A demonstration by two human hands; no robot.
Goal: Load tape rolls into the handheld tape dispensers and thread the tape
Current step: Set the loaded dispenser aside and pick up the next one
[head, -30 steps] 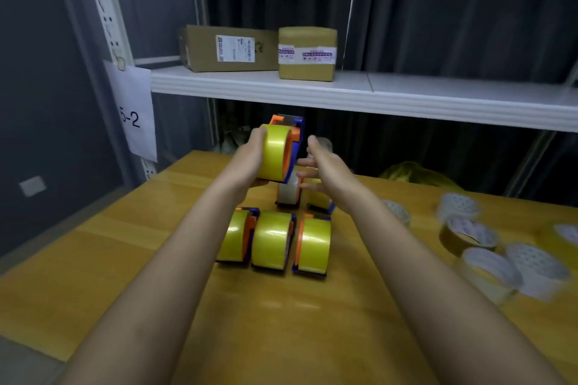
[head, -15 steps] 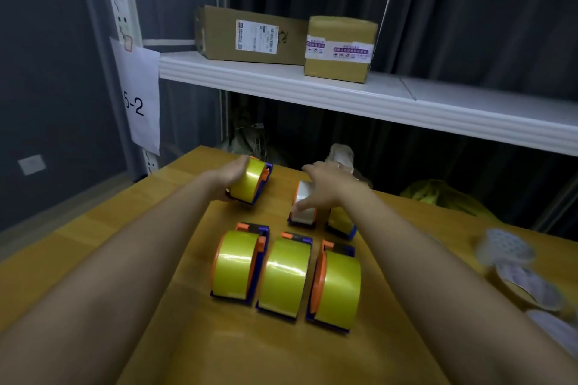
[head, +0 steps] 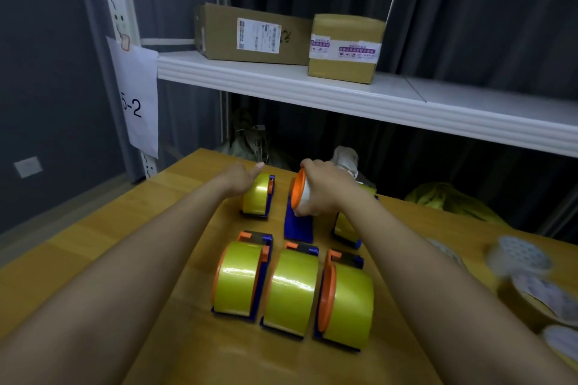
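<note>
Right hand (head: 325, 189) curled round empty dispenser (head: 299, 206), lifting its hub end. Left hand (head: 239, 178) rests on loaded dispenser (head: 257, 197), thumb out, finger curl unclear.

One head-worn view looks forward and down (from close above) over the table (head: 93, 259).

The honey-coloured wooden tabletop (head: 175, 350) has a smooth, lightly sheened finish with faint plank seams. The yellow tape rolls (head: 292, 286) are glossy film, throwing bright streaks of light. Their blue and orange plastic dispensers (head: 297, 225) look smooth and matt. The white shelf board (head: 344, 97) seems painted metal, satin. Two brown cardboard boxes (head: 345, 50) are matt, with paper labels. A white paper sheet (head: 139, 97) hangs flat and dull.
</note>
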